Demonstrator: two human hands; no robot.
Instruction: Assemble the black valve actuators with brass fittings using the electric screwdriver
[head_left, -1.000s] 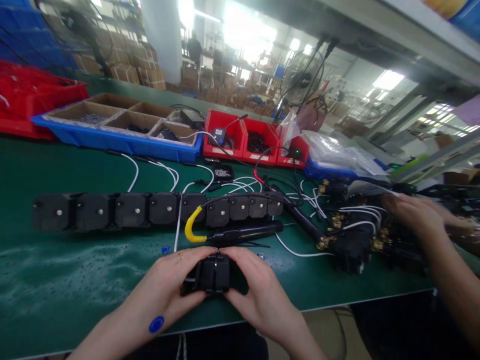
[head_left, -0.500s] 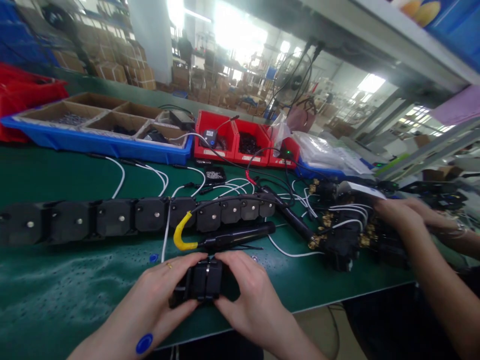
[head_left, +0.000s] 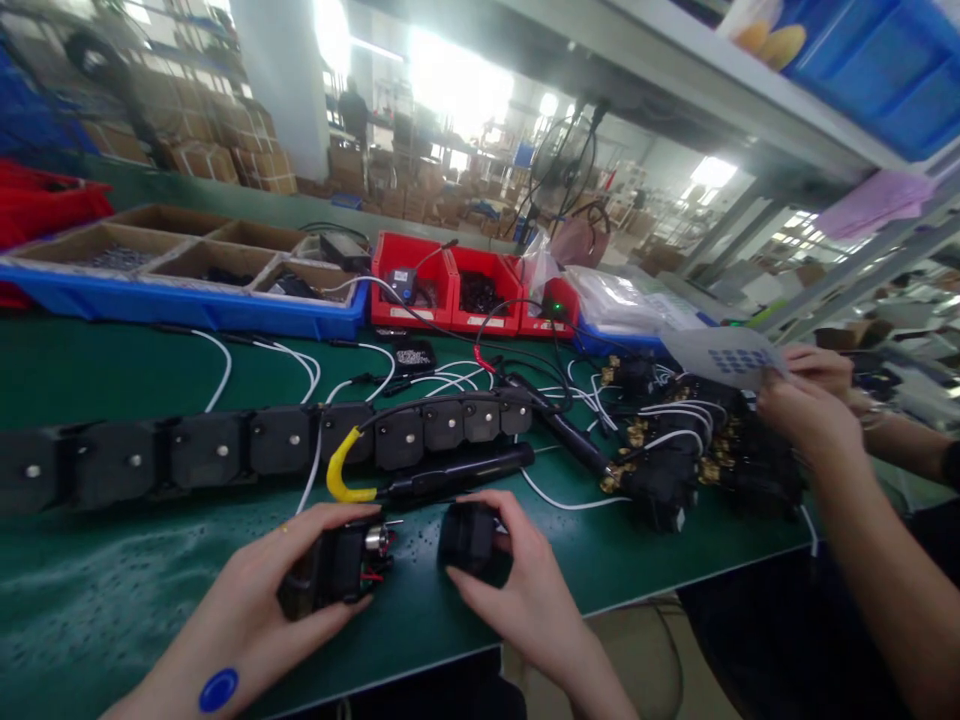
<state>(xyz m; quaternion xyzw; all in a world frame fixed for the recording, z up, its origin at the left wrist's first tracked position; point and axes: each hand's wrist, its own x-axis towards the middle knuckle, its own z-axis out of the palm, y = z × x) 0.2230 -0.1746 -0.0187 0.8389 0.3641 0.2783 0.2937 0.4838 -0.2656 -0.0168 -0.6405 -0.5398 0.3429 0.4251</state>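
Assy. workshop, w/ red parts bins point(head_left: 451, 300), stacked ctns point(head_left: 202, 160) & green bench point(head_left: 412, 620).

Blown-out glare from back window point(head_left: 459, 88), dim underside of shelf point(head_left: 667, 85), pale sheen on bench point(head_left: 112, 590), hazy background, wide-angle stretching at edges

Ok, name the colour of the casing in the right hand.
Black casing, clearest in the head view.
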